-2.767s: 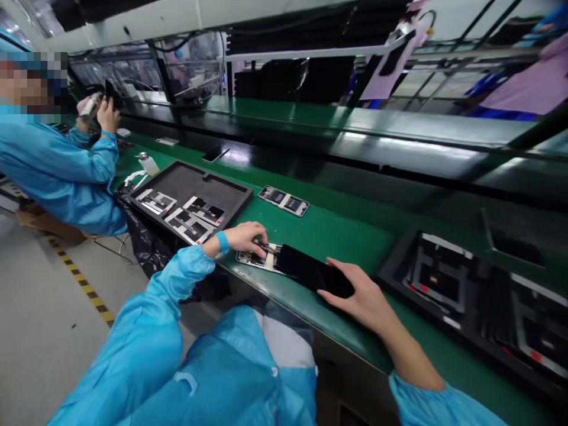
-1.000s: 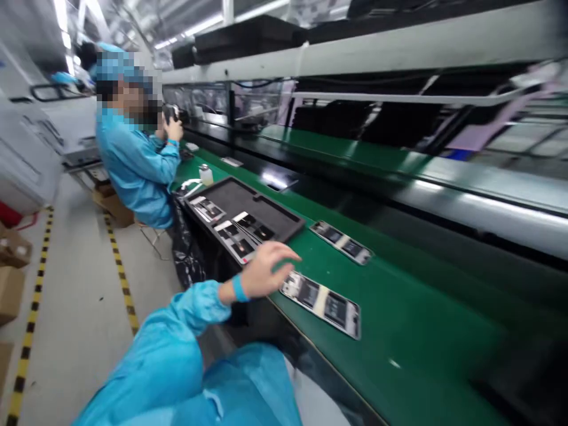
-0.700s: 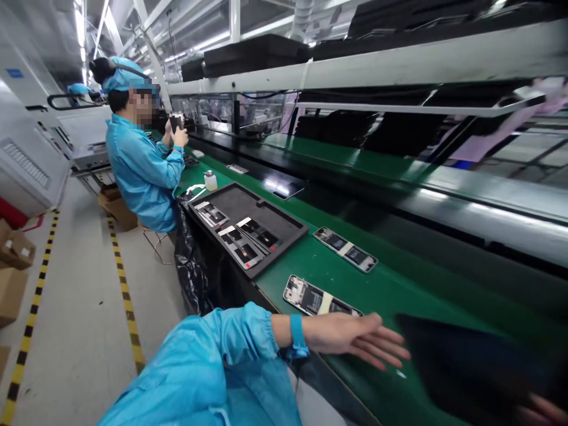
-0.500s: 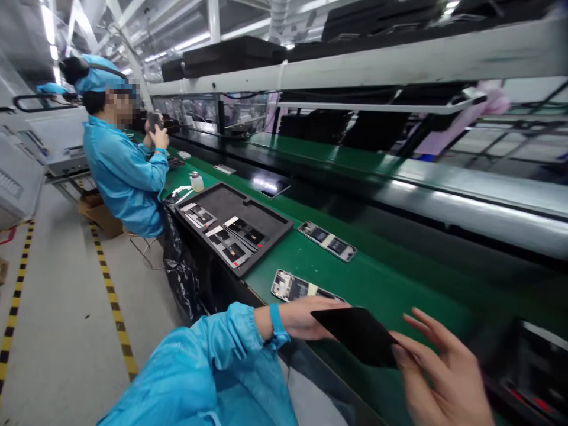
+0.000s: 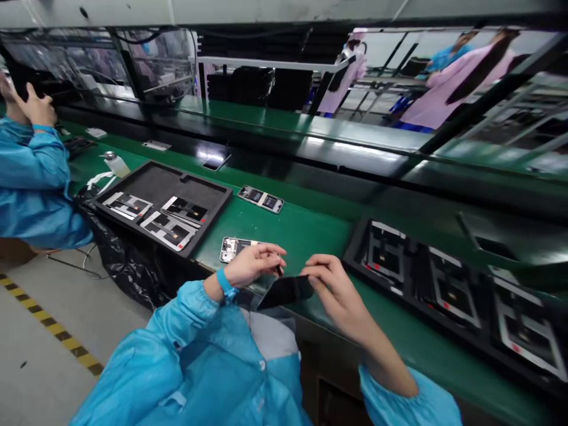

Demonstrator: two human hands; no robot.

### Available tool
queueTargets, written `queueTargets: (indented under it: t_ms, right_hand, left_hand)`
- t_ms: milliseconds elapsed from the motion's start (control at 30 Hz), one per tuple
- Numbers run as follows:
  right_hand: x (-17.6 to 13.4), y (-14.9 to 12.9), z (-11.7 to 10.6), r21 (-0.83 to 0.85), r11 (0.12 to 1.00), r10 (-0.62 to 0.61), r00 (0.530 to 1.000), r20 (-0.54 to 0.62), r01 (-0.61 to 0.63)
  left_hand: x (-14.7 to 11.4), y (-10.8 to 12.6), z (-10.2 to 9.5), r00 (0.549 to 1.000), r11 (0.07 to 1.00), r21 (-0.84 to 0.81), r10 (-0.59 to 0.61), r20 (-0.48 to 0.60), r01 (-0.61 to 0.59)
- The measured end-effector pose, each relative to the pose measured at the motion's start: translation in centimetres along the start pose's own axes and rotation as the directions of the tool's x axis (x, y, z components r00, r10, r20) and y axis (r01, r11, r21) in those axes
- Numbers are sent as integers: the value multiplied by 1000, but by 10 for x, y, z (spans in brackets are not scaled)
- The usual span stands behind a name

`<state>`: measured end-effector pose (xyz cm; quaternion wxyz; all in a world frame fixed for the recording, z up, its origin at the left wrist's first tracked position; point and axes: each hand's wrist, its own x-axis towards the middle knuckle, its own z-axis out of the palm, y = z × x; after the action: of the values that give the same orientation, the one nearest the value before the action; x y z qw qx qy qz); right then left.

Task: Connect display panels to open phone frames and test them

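A dark phone screen point(image 5: 286, 292) hangs tilted over the table's front edge, in front of my body. The thumb and fingers of my right hand point(image 5: 332, 290) pinch its right upper corner. My left hand point(image 5: 255, 264) is at its upper left side with curled fingers. A small dark bit shows at those fingertips; I cannot tell whether it belongs to the screen. Just behind my left hand lies an opened phone body point(image 5: 229, 249), partly covered by the hand. Another opened phone body point(image 5: 261, 199) rests farther back on the green table.
To the left, a black foam tray point(image 5: 206, 188) holds several screens. Another black tray point(image 5: 355, 244) with several screens stands right. A small bottle point(image 5: 116, 164) is near a co-worker's sleeve point(image 5: 31, 183). A dark conveyor point(image 5: 302, 163) runs behind.
My view has swung right, bringing the right tray into fuller sight. The phone screen has tilted, and my left hand has shifted from its left end to its upper edge.
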<state>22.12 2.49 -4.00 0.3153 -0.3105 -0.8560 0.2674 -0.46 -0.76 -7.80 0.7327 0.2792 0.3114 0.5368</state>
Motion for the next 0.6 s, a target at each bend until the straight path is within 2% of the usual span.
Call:
queueTargets:
  t_ms: [100,167,233,333,400,467,533,600]
  right_hand:
    - [12,34,-5,28,988,146,985,91,-150]
    - [23,62,-5,-5,978,208,967,145,-209]
    - [35,86,-2,-65,973,229,957,177,-221]
    - [51,107,6,-160,968,226,949,219,-194]
    - [59,107,14,-217,965,199,953,228,-149]
    - [65,97,25,-241,968,119,976,184,-72]
    - [70,80,40,-201,979,-8,991,133,35]
    - [74,62,58,-113,984,-124,984,127,139]
  left_hand:
    - [2,18,-25,985,974,210,114,-131,-84]
    - [2,31,-44,973,920,386,151,-175,-73]
    - [3,40,-62,972,863,505,145,-186,-32]
    - [4,47,-78,975,834,551,128,-180,-8]
    - [6,48,-82,973,826,564,143,-183,-15]
    - [8,49,-85,972,820,572,148,-185,-16]
    - [10,50,-87,973,818,576,140,-182,-10]
    - [10,52,-89,976,816,578,126,-176,-1]
